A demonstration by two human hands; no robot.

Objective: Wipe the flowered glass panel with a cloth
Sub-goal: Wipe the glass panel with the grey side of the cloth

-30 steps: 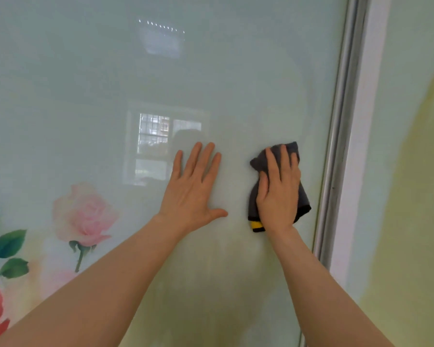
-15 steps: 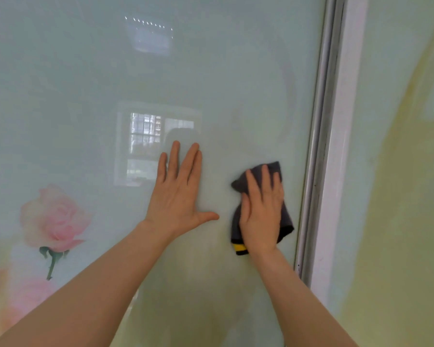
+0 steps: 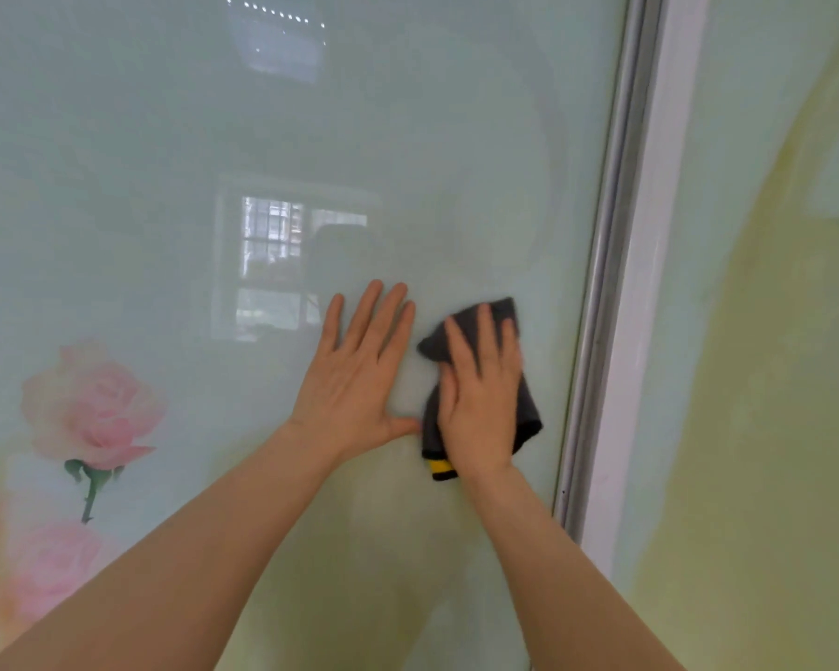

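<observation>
Item: flowered glass panel (image 3: 175,152), upright. Our right hand (image 3: 480,404) presses a dark grey cloth (image 3: 529,414) flat, fingers straight, left of the metal frame (image 3: 601,302), for full contact. Our left hand (image 3: 354,380), released and spread beside it, braces us.

- A silver metal frame strip (image 3: 606,293) runs top to bottom, tilted, right of centre.
- Beside it stands a white border (image 3: 650,302).
- Further right lies a pale green and yellow surface (image 3: 771,380).
- A barred window's reflection (image 3: 282,263) and a ceiling light's reflection (image 3: 274,38) show faintly at left.
</observation>
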